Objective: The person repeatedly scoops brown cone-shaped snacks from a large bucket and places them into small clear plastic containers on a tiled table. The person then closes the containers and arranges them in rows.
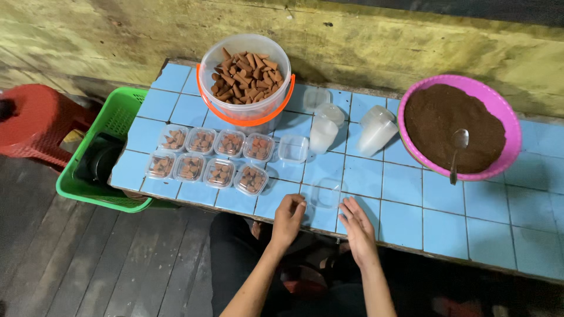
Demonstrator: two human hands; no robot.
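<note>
Both hands rest open at the blue tiled table's (411, 199) near edge: left hand (288, 218) and right hand (357, 228) flank an empty small clear plastic box (327, 194), neither gripping. Looks like filling's next: cones from the white bucket (245, 76) at the far edge.

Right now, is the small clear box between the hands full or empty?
Empty: the small clear box shows only blue tile through it, unlike the eight filled boxes to its left.

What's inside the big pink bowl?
The pink bowl is filled with dark brown powder. A metal spoon lies on top, its handle pointing toward the near rim. Whatever is beneath the powder's surface is covered and cannot be seen.
</note>
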